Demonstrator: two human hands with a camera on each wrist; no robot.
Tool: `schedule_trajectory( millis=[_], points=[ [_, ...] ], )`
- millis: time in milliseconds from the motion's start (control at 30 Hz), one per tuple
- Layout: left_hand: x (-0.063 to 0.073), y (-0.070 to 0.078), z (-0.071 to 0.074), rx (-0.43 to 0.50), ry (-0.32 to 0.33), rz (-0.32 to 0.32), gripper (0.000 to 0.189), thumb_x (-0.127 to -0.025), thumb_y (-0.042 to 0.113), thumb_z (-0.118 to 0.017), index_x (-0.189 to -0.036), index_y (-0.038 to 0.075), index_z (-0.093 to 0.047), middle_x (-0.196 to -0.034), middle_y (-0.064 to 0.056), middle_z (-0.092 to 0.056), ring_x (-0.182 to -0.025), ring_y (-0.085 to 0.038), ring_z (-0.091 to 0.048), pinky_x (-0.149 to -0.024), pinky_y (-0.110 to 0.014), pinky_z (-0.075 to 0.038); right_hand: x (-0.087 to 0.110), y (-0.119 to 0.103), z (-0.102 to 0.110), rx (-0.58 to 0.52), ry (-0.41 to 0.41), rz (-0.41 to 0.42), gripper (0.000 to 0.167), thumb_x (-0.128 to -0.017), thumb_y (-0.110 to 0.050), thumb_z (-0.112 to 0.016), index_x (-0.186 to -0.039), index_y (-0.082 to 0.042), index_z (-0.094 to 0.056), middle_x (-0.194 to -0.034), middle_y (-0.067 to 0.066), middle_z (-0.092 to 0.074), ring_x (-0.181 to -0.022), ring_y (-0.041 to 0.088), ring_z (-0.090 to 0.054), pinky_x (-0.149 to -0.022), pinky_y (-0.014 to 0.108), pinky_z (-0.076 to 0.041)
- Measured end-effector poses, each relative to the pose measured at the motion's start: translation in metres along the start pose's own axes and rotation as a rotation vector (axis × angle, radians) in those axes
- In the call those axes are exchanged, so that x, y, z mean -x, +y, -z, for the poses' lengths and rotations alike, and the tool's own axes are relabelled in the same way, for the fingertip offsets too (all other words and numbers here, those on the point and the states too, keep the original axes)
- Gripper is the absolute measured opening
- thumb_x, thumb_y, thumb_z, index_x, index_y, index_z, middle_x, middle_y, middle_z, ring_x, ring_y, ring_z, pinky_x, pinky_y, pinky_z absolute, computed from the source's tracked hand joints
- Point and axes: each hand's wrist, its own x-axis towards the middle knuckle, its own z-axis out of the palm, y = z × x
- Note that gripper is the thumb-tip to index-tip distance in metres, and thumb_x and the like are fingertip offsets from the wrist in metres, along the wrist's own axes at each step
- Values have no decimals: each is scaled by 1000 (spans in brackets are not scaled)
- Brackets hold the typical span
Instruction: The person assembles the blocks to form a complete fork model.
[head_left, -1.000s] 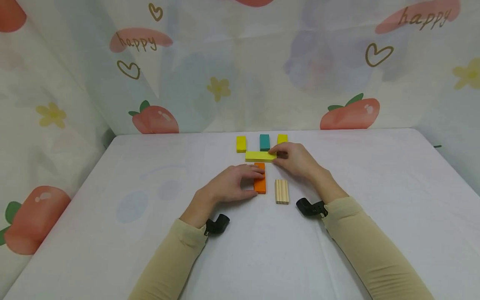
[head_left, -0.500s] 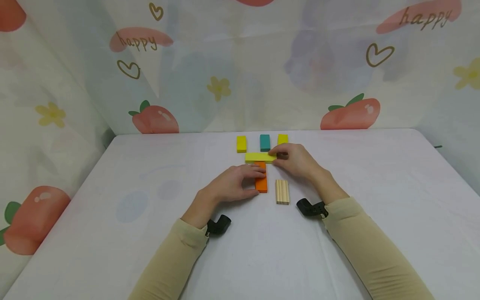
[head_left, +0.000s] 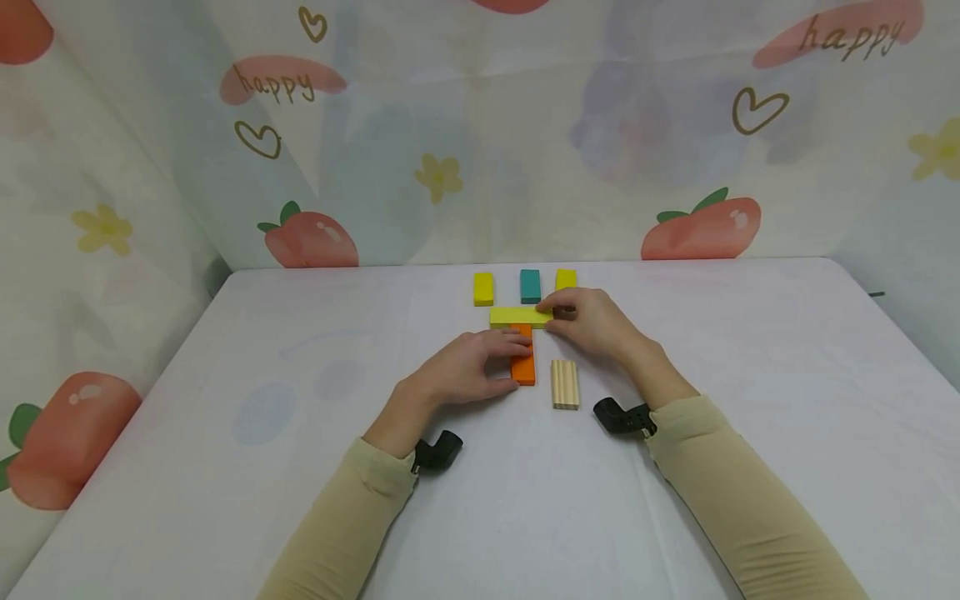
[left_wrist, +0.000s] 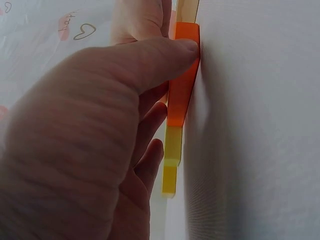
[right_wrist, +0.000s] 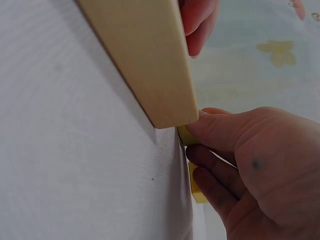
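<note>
Now closer together than before: orange block (head_left: pixel 524 368) in left hand (head_left: pixel 467 367), long yellow bar (head_left: pixel 516 317) in right hand (head_left: pixel 592 321)

1. Left fingers (head_left: pixel 504 342) obstruct the orange block (head_left: pixel 522 372).
2. Right fingers (head_left: pixel 562 296) bar one end of the long block (head_left: pixel 516 317).
3. A narrow lane parts orange block and wood (head_left: pixel 565 385).
4. Bench (head_left: pixel 525 517) between the sleeves (head_left: pixel 345 521) gives wide passage.

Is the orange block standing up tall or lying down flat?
Lying down flat: the orange block stretches long and low along the white table, its far end pointing at the long yellow block.
</note>
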Motion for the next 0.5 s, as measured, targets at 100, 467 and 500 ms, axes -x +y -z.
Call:
schedule_trajectory(
  millis=[100,467,500],
  points=[
    [0,0,0,-6,0,7,46,-94,22,-73,-138,13,-64,-147,1,-54,-139,-14,-44,-115,-31,-31,0,0,0,2,0,4,32,-95,-7,-69,-127,-6,-70,-130,13,-65,-122,32,-57,-107,49,-43],
    [0,0,-1,-16,1,2,45,-95,21,-73,-138,12,-64,-147,1,-54,-139,-14,-44,-115,-31,-32,-1,2,0,21,-7,3,33,-96,-8,-69,-129,-8,-69,-131,12,-65,-125,32,-54,-110,50,-40],
    [0,0,-1,-17,2,2,45,-95,21,-73,-138,12,-64,-147,1,-54,-139,-14,-44,-115,-31,-32,-1,2,0,21,-8,3,33,-96,-8,-69,-128,-8,-69,-131,12,-65,-125,32,-54,-110,50,-40]
  ],
)
